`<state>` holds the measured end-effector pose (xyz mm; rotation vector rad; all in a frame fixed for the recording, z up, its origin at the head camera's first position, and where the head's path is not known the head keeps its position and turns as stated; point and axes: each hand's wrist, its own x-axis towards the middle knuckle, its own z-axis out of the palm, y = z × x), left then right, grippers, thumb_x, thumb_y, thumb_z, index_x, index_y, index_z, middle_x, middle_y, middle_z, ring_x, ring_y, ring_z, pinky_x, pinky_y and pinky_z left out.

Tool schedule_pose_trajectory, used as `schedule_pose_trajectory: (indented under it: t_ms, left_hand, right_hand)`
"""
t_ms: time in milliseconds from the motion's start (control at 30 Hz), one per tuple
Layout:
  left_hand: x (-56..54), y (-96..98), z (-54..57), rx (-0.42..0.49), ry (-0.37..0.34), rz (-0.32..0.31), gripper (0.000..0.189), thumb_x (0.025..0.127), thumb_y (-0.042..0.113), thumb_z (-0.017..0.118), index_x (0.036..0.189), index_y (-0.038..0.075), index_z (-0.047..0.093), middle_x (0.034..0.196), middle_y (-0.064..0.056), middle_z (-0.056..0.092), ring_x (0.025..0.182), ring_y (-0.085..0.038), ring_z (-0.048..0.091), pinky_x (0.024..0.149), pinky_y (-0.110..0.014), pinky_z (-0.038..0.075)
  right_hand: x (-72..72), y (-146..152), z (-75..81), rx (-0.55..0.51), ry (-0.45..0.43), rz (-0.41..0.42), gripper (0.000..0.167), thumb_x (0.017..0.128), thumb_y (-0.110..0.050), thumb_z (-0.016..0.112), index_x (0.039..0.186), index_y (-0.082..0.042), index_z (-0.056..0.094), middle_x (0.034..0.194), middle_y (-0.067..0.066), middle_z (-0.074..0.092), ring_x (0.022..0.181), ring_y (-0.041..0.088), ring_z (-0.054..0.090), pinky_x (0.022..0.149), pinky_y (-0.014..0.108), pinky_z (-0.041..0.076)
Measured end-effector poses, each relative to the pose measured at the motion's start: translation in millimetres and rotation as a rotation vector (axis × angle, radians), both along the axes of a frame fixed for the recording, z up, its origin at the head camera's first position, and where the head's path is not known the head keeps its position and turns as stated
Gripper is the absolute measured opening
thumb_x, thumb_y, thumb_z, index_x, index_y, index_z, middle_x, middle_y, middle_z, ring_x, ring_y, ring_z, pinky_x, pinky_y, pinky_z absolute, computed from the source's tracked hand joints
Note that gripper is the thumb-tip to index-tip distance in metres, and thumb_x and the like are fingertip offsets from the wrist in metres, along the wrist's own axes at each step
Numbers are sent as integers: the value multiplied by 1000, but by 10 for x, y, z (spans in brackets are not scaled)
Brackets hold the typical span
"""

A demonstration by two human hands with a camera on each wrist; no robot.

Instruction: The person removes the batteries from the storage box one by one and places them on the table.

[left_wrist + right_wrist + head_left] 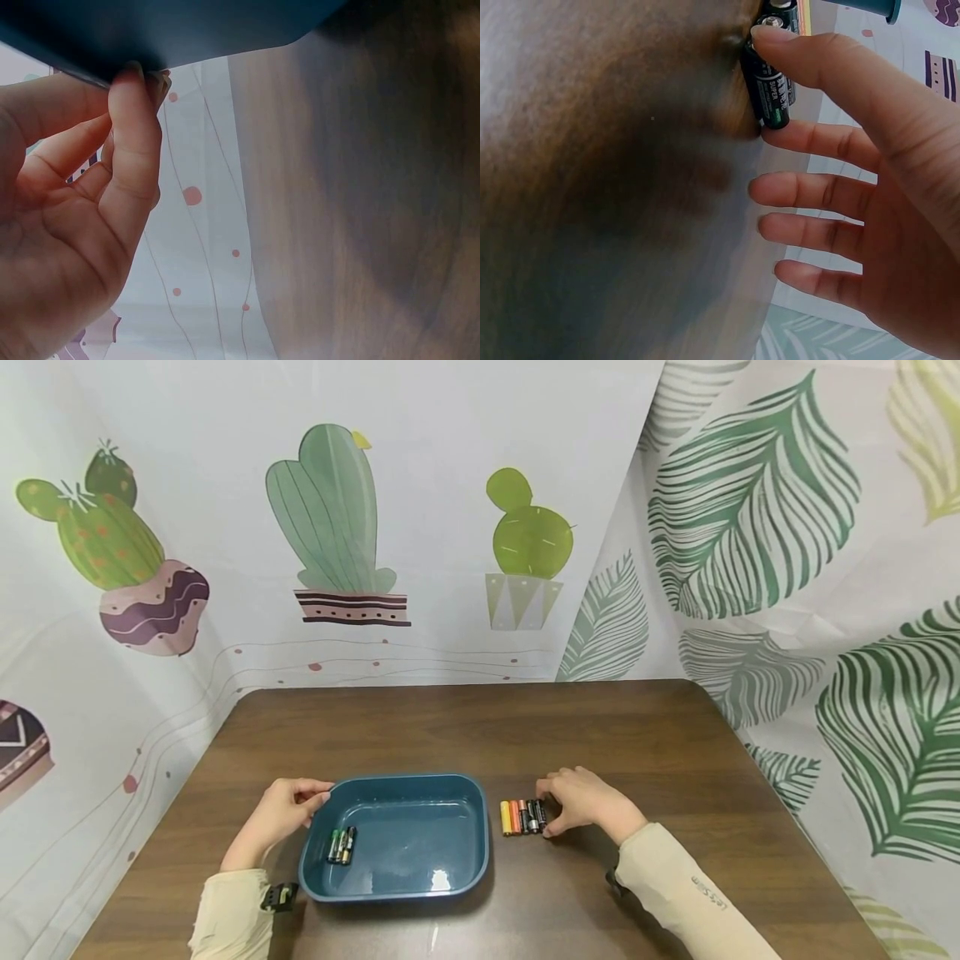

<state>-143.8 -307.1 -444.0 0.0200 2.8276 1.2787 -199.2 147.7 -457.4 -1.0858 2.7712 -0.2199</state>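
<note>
A blue rectangular tray (pixel 408 893) stands on the table, and my left hand (pixel 281 814) pinches its far left corner by the rim, thumb and fingertips meeting there in the left wrist view. A small group of batteries (pixel 342 846) lies side by side inside the tray at its left. Right of the tray, several batteries form a row, from a yellow battery (pixel 506 818) and a red-orange battery (pixel 514 817) to black ones. My right hand (pixel 585 800) pinches the rightmost black battery (pixel 771 94) end to end between thumb and index finger; the other fingers are spread.
The brown wooden table (pixel 600 718) reaches back to a hanging cloth (pixel 442 527) printed with cacti and leaves. Each wrist wears a dark strap, the left strap (pixel 279 897) close to the tray's left side.
</note>
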Motion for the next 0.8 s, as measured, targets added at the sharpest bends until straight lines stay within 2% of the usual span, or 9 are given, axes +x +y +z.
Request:
schedule_pose_trajectory:
  t_ms: [167,300,467,600,800]
  left_hand:
    - [10,1,-9,-2,-9,10,20,89,1,64,107,-6,69,78,-9,64,59,-21,55,55,-34,53]
    - [7,-2,-14,2,-5,11,20,89,0,64,107,-6,69,79,-9,65,59,-21,55,55,-33,53]
    - [-5,-6,-21,3,9,5,19,89,-1,64,107,-6,69,78,-9,65,58,-19,55,54,-33,53]
    - [-7,-6,-25,4,14,4,19,89,-1,64,106,-6,69,79,-9,65,58,-19,55,54,-33,53]
    - [-3,-1,-18,-5,6,7,19,89,0,64,107,-6,69,78,-9,65,58,-18,54,54,-33,53]
  right_hand:
    - [9,-4,-4,9,8,0,46,66,-41,85,99,-15,65,90,-2,61,87,22,58,80,45,46]
    - [1,-7,-2,10,-4,-12,47,67,-41,85,100,-15,65,90,-2,61,87,21,57,82,46,45]
    - [0,-8,25,-1,-15,-16,47,67,-40,85,100,-14,64,87,-1,59,82,20,54,78,45,44]
    - [-1,-16,86,-3,1,-15,47,69,-41,84,102,-14,65,91,1,61,85,23,56,80,47,45]
    - [-44,-106,260,-27,58,5,45,73,-41,80,106,-13,66,99,4,64,94,27,59,82,48,46]
